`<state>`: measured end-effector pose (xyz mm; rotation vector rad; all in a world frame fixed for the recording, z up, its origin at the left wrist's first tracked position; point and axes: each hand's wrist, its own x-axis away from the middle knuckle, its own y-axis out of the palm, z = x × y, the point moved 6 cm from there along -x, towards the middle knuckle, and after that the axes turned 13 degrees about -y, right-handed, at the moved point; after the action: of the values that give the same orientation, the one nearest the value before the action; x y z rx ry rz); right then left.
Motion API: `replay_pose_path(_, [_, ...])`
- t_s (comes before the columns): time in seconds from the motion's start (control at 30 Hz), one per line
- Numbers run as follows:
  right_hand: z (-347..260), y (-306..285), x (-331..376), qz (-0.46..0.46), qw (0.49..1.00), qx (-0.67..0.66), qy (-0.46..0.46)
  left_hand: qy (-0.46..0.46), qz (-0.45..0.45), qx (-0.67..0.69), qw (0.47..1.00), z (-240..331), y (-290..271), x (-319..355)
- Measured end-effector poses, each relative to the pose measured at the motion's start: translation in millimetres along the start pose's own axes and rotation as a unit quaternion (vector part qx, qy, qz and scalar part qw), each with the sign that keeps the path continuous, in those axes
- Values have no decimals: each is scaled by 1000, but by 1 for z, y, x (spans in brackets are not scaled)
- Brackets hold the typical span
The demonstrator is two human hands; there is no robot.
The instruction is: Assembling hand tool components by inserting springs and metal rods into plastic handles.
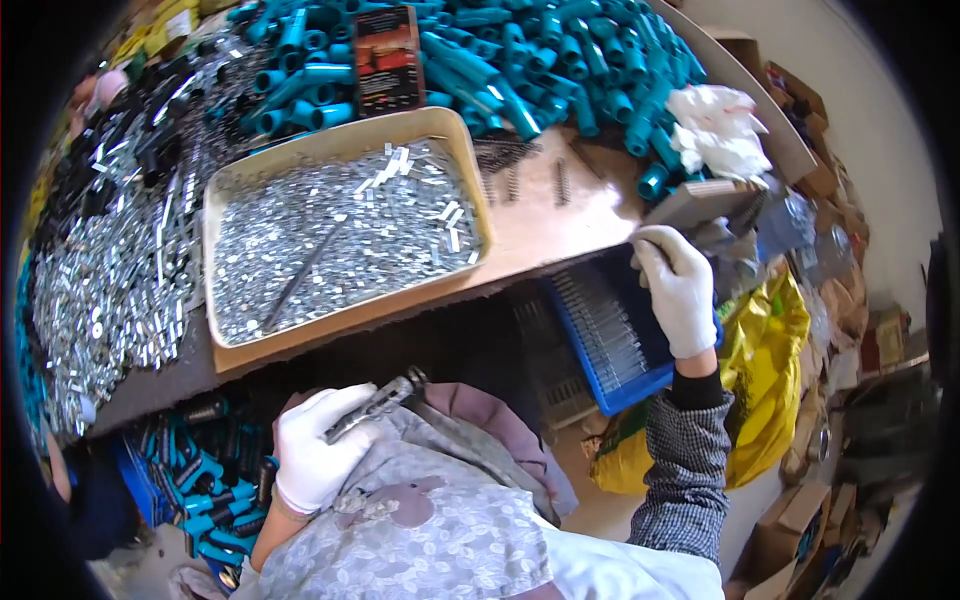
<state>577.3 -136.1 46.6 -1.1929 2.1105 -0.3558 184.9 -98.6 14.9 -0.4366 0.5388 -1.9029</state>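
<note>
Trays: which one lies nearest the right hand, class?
The blue tray of slender rods, partly behind the right hand; the cream tray lies farther left.

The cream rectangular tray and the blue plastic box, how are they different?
The cream tray holds jumbled little silver metal pieces; the blue box holds slim pale pieces lined up. The cream tray looks bigger than the blue box. The white-gloved right hand is nearer the blue box than the cream tray. Both hold many things.

Head cam, L of 2, wide fisheye, upright; looks down & fwd fr. wearer's head, close over lap (450, 540), L hand (322, 450) & R hand (682, 295), bench (550, 225) just beyond.
</note>
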Motion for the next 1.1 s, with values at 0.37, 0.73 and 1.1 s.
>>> replay_pose_path(0.37, [157,11,93,-257,911,324,4,-89,-14,26,996,-15,8,7])
replay_pose_path(0.73, [218,67,160,-336,824,453,-53,-46,-21,-1,999,-7,4,14])
replay_pose_path(1.1, [207,81,161,-393,775,495,-20,-24,17,45,999,-20,-9,25])
